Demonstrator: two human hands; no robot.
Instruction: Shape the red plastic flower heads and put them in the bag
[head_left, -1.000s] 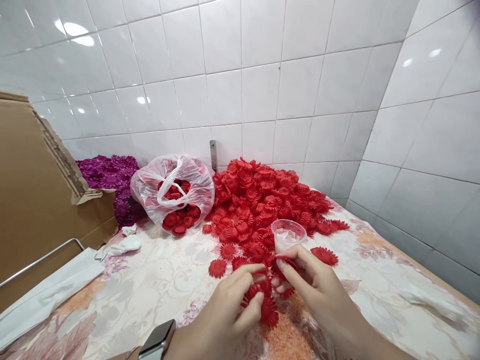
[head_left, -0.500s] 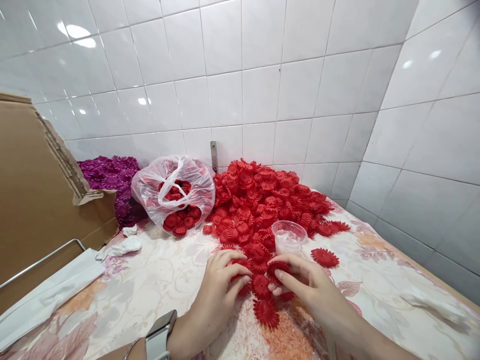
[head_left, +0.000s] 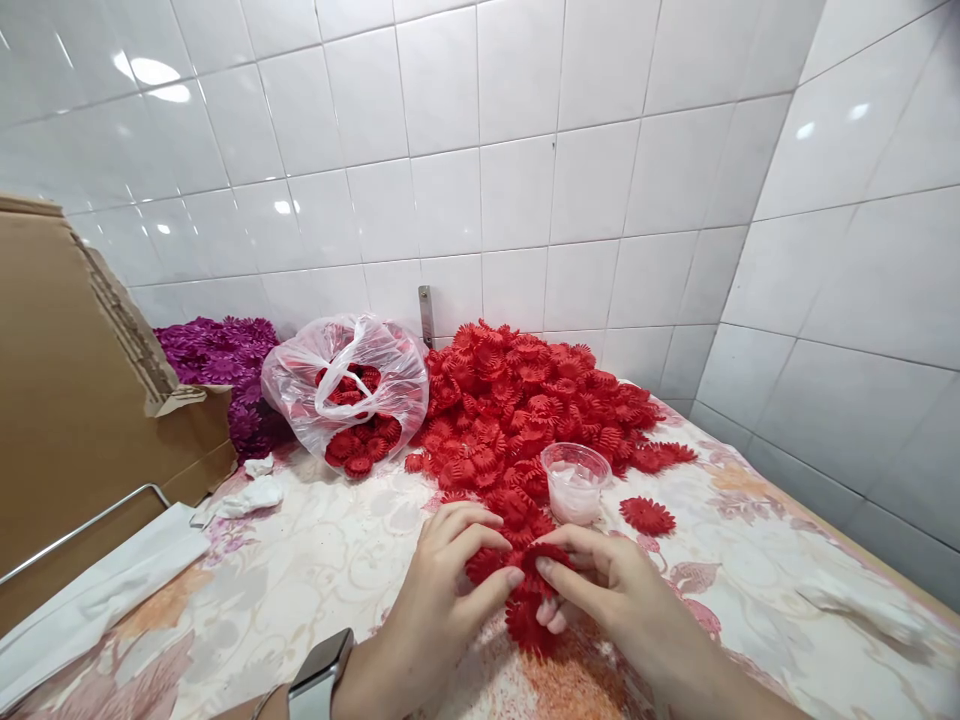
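My right hand (head_left: 600, 580) pinches a red fabric flower (head_left: 546, 566) between thumb and fingers. Close by on its left, my left hand (head_left: 457, 570) is cupped with thumb and fingers apart, its tips near that flower. Red petals show between the left thumb and fingers, seemingly of flowers lying beneath. Another red flower (head_left: 527, 628) lies on the table just below the hands. Behind them rises a big heap of red flowers (head_left: 525, 400). A clear plastic cup (head_left: 576, 485) with whitish contents stands just beyond my right hand.
At the left stand a cardboard box (head_left: 90, 400) and a purple flower pile (head_left: 221, 370). A clear plastic bag (head_left: 300, 400) holds darker red flowers. One loose red flower (head_left: 648, 516) lies right of the cup on the patterned tablecloth (head_left: 315, 570). Tiled walls enclose the back and right.
My left hand has shifted slightly right, its thumb reaching toward the flower in my right hand. The right hand has moved slightly down with the flower. The view has shifted a little.
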